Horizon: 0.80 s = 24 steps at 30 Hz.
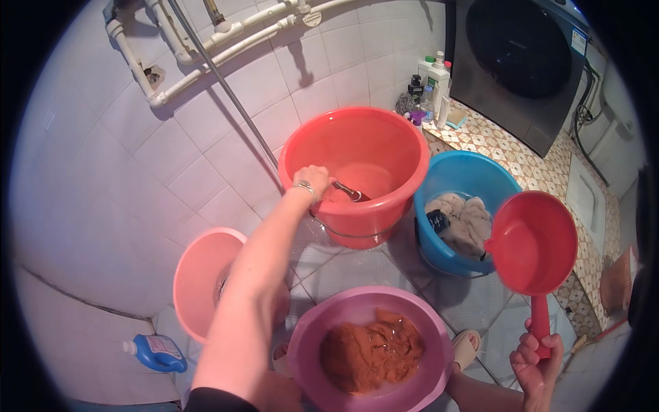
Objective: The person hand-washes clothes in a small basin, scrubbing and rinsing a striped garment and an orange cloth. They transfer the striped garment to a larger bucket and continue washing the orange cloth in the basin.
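Note:
My left hand (313, 180), with a metal-banded watch or bracelet at the wrist, reaches over the near rim of a large red plastic bucket (360, 123). Its fingers are closed on a dark rod-like object (352, 193) that slants into the bucket; its exact kind is unclear. In my right hand (536, 355), at lower right, is the handle of a red plastic water dipper (535, 242). The dipper's bowl faces me, beside a blue bucket (473, 167) with pale wet cloth (466, 221) in it. A purple basin (304, 355) between my feet contains soaked orange-brown cloth (373, 353).
A pink bucket (198, 278) stands left, partly behind my left forearm. Near the wall lies a blue detergent jug (157, 353). Several bottles (436, 77) stand by the washing machine (515, 67) on a tiled ledge (494, 129). A metal pole (226, 82) leans diagonally along the wall.

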Tool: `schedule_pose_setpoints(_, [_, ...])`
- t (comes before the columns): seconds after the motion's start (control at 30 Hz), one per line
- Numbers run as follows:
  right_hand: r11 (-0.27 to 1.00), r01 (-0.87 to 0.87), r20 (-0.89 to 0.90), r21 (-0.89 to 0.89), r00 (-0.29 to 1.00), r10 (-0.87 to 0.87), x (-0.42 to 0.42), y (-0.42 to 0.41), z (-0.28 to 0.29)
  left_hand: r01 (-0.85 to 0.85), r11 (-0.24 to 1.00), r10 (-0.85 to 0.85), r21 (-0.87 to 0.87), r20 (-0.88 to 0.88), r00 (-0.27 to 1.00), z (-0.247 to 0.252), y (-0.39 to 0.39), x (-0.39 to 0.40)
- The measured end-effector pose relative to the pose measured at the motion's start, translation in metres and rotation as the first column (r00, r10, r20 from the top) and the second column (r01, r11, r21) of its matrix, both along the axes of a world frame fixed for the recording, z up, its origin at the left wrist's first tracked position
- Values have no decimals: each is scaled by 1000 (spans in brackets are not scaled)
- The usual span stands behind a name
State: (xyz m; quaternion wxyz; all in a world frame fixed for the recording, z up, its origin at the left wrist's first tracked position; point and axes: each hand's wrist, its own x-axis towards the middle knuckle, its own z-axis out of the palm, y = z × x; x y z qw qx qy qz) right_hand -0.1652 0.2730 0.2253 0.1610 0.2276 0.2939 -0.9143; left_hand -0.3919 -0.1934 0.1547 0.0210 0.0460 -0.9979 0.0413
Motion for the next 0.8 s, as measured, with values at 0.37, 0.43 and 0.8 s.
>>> schedule_pose_setpoints(0.37, [999, 40, -63, -36, 997, -42, 7, -12, -4, 269, 963, -242, -1, -437, 866, 257, -68, 146])
schedule_pose_setpoints(0.43, [999, -4, -70, -53, 998, 0, 11, -22, -3, 235, 972, -196, 22, -481, 855, 284, -73, 175])
schedule_pose_setpoints(0.8, [974, -225, -128, -30, 967, 219, 9, -50, -17, -155, 986, 166, 59, -392, 905, 282, -113, 274])
